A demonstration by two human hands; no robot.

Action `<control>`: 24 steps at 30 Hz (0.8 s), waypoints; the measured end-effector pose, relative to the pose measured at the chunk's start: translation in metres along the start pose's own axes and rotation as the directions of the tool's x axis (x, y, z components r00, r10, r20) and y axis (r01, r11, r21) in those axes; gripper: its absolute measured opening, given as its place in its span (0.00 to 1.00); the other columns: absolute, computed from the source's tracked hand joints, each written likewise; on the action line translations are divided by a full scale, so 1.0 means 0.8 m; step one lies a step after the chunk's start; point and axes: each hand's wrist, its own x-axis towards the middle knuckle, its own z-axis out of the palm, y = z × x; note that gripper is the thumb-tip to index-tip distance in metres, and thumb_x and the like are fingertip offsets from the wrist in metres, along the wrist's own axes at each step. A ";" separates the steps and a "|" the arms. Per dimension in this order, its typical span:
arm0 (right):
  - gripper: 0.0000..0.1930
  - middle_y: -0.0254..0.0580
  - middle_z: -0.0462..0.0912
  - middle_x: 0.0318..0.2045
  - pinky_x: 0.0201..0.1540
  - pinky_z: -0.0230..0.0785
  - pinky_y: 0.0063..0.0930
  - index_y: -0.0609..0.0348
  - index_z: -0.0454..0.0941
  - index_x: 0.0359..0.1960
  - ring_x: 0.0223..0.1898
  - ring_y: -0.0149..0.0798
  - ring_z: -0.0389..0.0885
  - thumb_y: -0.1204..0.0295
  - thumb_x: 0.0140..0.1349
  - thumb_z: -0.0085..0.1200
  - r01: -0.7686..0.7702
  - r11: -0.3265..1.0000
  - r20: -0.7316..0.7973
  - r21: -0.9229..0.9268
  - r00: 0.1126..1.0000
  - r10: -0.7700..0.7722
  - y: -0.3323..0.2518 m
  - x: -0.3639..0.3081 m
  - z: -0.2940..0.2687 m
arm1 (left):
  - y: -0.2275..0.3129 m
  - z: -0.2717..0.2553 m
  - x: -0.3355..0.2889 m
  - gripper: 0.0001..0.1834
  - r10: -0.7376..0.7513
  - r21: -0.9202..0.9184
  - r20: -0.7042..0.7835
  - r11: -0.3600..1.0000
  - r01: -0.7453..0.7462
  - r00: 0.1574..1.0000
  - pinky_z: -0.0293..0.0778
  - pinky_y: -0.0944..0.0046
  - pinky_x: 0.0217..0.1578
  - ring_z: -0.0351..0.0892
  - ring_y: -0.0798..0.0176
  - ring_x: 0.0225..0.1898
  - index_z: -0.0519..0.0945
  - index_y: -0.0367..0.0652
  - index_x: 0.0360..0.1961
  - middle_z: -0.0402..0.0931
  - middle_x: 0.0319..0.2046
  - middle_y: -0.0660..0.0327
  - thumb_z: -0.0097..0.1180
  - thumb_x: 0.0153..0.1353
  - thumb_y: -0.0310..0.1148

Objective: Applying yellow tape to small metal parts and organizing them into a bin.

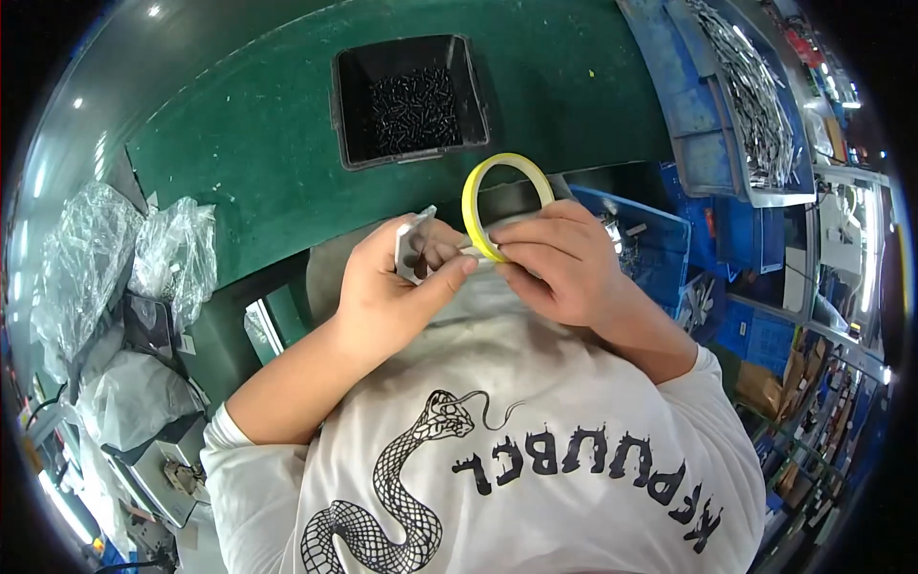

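Note:
My right hand (564,263) is closed around the lower edge of a roll of yellow tape (469,203), which stands upright with its ring facing me. In my left hand (378,287) is a flat, silvery-grey part (413,234), angled upward between thumb and fingers; its exact kind is not clear. My left thumb and fingertips meet the tape roll's lower left side, close to my right fingertips. Whether a strip of tape runs between the hands is too small to make out.
A black bin (411,148) of small black pieces sits on the green table (258,153) beyond my hands. At right stand a blue crate (703,115) heaped with thin metal parts and a lower blue bin (660,225). Clear plastic bags (177,253) lie at left.

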 end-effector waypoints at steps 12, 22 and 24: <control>0.13 0.37 0.86 0.42 0.42 0.73 0.32 0.59 0.81 0.36 0.35 0.36 0.82 0.76 0.46 0.68 0.086 0.995 0.000 -0.041 0.996 -0.086 -0.004 -0.001 0.007 | -0.008 -0.006 0.001 0.11 0.228 0.317 0.028 0.921 -0.225 0.973 0.68 0.72 0.31 0.72 0.74 0.29 0.80 0.37 0.35 0.79 0.31 0.64 0.65 0.52 0.15; 0.11 0.36 0.86 0.41 0.42 0.73 0.32 0.59 0.80 0.34 0.37 0.34 0.82 0.75 0.48 0.67 0.132 0.990 0.018 -0.051 0.991 -0.131 0.002 -0.002 0.008 | -0.004 -0.010 0.007 0.12 0.347 0.448 0.122 0.817 -0.364 0.930 0.70 0.70 0.31 0.74 0.69 0.28 0.79 0.37 0.34 0.79 0.30 0.61 0.66 0.49 0.15; 0.11 0.36 0.86 0.41 0.42 0.73 0.32 0.59 0.80 0.34 0.37 0.34 0.82 0.74 0.48 0.67 0.134 0.990 0.022 -0.053 0.991 -0.133 0.003 -0.003 0.009 | -0.005 -0.010 0.007 0.12 0.337 0.456 0.122 0.816 -0.354 0.934 0.70 0.69 0.30 0.74 0.68 0.28 0.79 0.37 0.33 0.79 0.30 0.61 0.67 0.49 0.15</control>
